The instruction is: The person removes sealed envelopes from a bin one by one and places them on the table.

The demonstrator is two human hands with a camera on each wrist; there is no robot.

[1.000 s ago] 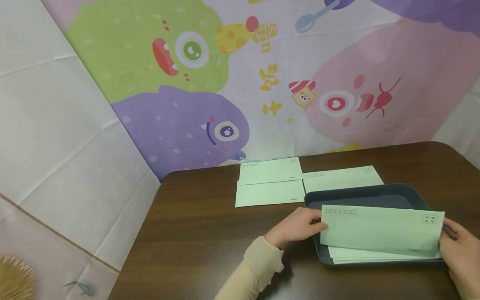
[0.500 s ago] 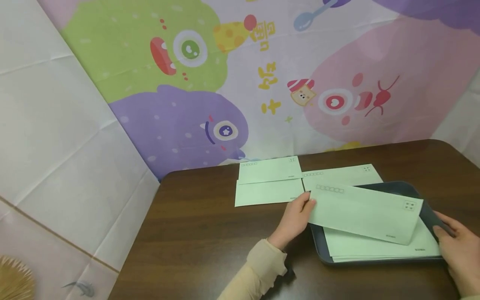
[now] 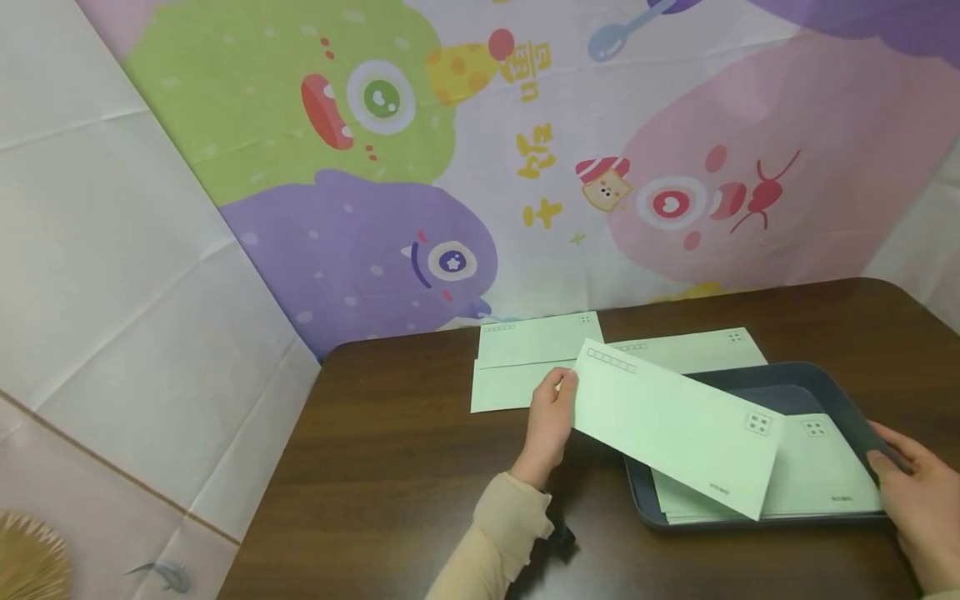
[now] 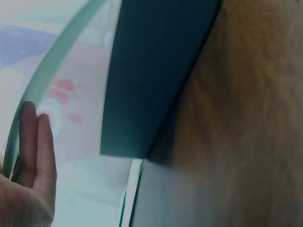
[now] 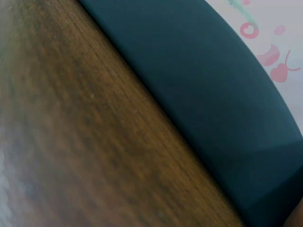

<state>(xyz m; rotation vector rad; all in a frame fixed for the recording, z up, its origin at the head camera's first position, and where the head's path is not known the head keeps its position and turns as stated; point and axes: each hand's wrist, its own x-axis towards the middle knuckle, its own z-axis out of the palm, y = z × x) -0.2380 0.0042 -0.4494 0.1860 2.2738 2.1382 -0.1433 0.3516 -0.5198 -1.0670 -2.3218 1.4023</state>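
A pale green envelope hangs tilted over the left part of a dark tray, its left end pinched by my left hand. In the left wrist view, the fingers lie along one face of the bent envelope, and the tray's dark side wall stands beyond. More envelopes lie stacked inside the tray. My right hand grips the tray's right rim. The right wrist view holds mostly the tray's outer wall, with only a sliver of that hand.
Several green envelopes lie toward the back of the brown table: an upper left envelope overlapping a lower left envelope, and another envelope behind the tray. A cartoon-printed cloth rises along the table's back edge.
My left hand has lifted the envelope off the stack and drawn it leftward, tilting it so its right end dips. My right hand has stayed at the tray's rim.
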